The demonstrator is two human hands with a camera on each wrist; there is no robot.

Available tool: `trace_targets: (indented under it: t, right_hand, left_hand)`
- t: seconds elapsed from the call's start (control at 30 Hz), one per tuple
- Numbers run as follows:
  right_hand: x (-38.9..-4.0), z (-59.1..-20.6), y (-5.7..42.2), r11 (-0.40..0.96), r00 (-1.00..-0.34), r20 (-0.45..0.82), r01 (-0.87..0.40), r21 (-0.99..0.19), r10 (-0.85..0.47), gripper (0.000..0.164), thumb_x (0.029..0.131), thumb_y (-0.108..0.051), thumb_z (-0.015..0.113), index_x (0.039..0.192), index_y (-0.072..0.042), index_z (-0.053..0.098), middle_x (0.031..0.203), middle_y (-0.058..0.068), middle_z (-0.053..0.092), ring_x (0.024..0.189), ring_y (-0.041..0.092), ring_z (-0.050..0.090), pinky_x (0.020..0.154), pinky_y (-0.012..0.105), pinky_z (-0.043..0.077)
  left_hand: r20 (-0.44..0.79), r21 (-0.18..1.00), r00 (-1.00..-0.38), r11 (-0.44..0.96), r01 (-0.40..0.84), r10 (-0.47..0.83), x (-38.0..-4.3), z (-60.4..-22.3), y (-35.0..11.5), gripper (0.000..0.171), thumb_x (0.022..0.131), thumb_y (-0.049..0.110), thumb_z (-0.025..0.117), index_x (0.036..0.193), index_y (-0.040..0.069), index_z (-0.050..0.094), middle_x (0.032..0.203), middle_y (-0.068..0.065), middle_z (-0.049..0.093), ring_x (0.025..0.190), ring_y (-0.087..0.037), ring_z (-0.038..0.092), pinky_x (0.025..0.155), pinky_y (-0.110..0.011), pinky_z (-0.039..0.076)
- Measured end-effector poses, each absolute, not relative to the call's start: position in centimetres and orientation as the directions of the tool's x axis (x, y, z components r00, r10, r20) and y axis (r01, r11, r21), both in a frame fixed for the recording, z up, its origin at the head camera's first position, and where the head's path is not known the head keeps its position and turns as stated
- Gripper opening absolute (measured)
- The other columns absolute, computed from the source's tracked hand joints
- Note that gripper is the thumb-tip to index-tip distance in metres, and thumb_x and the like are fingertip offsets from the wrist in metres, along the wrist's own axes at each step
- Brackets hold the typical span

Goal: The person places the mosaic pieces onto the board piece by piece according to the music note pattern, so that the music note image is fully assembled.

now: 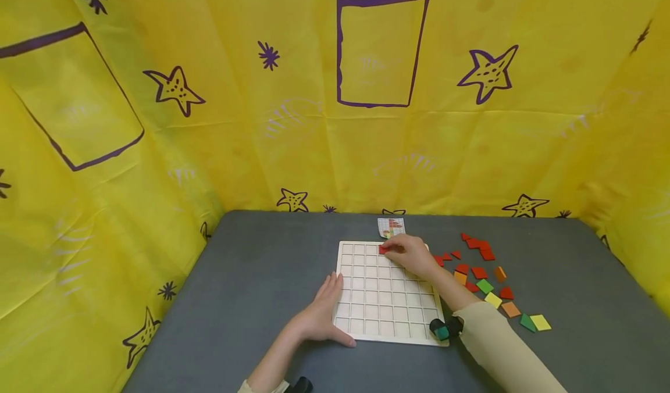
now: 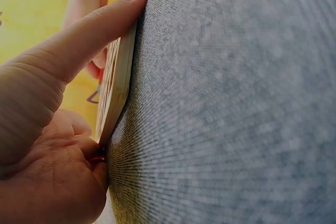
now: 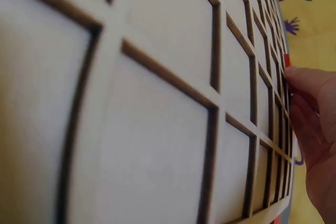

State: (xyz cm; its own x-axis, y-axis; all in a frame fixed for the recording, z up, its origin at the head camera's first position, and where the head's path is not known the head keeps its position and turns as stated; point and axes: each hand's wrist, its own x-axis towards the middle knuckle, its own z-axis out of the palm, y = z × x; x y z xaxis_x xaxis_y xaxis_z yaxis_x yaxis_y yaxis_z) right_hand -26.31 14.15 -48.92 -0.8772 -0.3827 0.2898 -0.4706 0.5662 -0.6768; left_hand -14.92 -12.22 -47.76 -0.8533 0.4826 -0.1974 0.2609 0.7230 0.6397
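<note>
A pale wooden grid board [image 1: 371, 300] lies flat on the grey table. At its far row, my right hand [image 1: 410, 254] pinches a small red tile [image 1: 383, 249] between thumb and fingertips, over a cell; in the right wrist view the tile [image 3: 287, 60] shows as a thin red strip. My left hand [image 1: 320, 314] rests at the board's near left corner. Its straight fingers lie along the left side, and the thumb [image 2: 100, 32] stretches against the near edge.
A small printed pattern card [image 1: 391, 227] lies just beyond the board. To the right are scattered loose tiles: several red ones [image 1: 487, 254], green [image 1: 484, 286], yellow [image 1: 493, 299] and orange [image 1: 510, 309]. A yellow patterned cloth [image 1: 366, 160] hangs behind the table [image 1: 262, 265].
</note>
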Motion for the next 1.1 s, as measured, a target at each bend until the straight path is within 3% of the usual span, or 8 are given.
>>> trace_targets:
  t: [0.23, 0.53, 0.73, 0.87, 1.1]
  right_hand:
    - [-26.2, -49.0, 13.9, 0.563, -0.887, 0.269, -0.449, -0.694, -0.375, 0.020, 0.084, -0.011, 0.071, 0.103, -0.010, 0.074, 0.106, 0.007, 0.070, 0.105, 0.028, 0.062, 0.088, 0.044, 0.049]
    - [-26.4, -48.9, 13.6, 0.588, -0.947, 0.150, -0.297, -0.752, -0.286, 0.013, 0.086, -0.014, 0.070, 0.097, -0.016, 0.077, 0.109, 0.004, 0.071, 0.111, 0.027, 0.060, 0.090, 0.044, 0.049]
    - [-26.1, -48.7, 14.1, 0.559, -0.952, 0.128, -0.268, -0.785, -0.277, 0.016, 0.087, -0.017, 0.069, 0.102, -0.017, 0.074, 0.113, 0.004, 0.069, 0.108, 0.025, 0.061, 0.089, 0.043, 0.048]
    - [-25.3, -48.2, 15.6, 0.532, -0.970, 0.143, -0.227, -0.816, -0.195, 0.020, 0.089, -0.019, 0.067, 0.108, -0.015, 0.072, 0.115, 0.007, 0.067, 0.104, 0.027, 0.063, 0.087, 0.043, 0.050]
    - [-23.8, -46.9, 20.6, 0.611, -0.980, 0.182, -0.194, -0.767, -0.083, 0.023, 0.090, -0.021, 0.066, 0.111, -0.013, 0.070, 0.106, 0.009, 0.069, 0.094, 0.028, 0.064, 0.073, 0.033, 0.052]
  left_hand:
    - [-0.207, 0.636, -0.854, 0.729, 0.253, 0.478, -14.9, -47.6, -12.2, 0.134, 0.059, 0.046, 0.088, 0.150, -0.003, 0.003, 0.157, -0.024, -0.002, 0.146, -0.038, -0.004, 0.114, -0.055, 0.012]
    - [-0.198, 0.628, -0.855, 0.732, 0.265, 0.479, -14.9, -47.7, -12.2, 0.133, 0.059, 0.045, 0.088, 0.150, -0.004, 0.005, 0.157, -0.024, -0.001, 0.146, -0.038, -0.003, 0.114, -0.054, 0.012]
    - [-0.188, 0.630, -0.854, 0.727, 0.273, 0.484, -14.9, -47.9, -12.1, 0.133, 0.058, 0.044, 0.088, 0.150, -0.005, 0.006, 0.157, -0.025, 0.000, 0.146, -0.038, -0.003, 0.114, -0.055, 0.012]
    - [-0.191, 0.636, -0.854, 0.724, 0.268, 0.484, -14.9, -47.9, -12.1, 0.133, 0.058, 0.044, 0.089, 0.150, -0.005, 0.006, 0.157, -0.025, 0.000, 0.146, -0.038, -0.003, 0.114, -0.055, 0.012]
    - [-0.183, 0.649, -0.854, 0.712, 0.267, 0.487, -14.8, -47.8, -12.2, 0.133, 0.058, 0.045, 0.088, 0.150, -0.004, 0.005, 0.157, -0.025, -0.002, 0.146, -0.038, -0.004, 0.114, -0.055, 0.011]
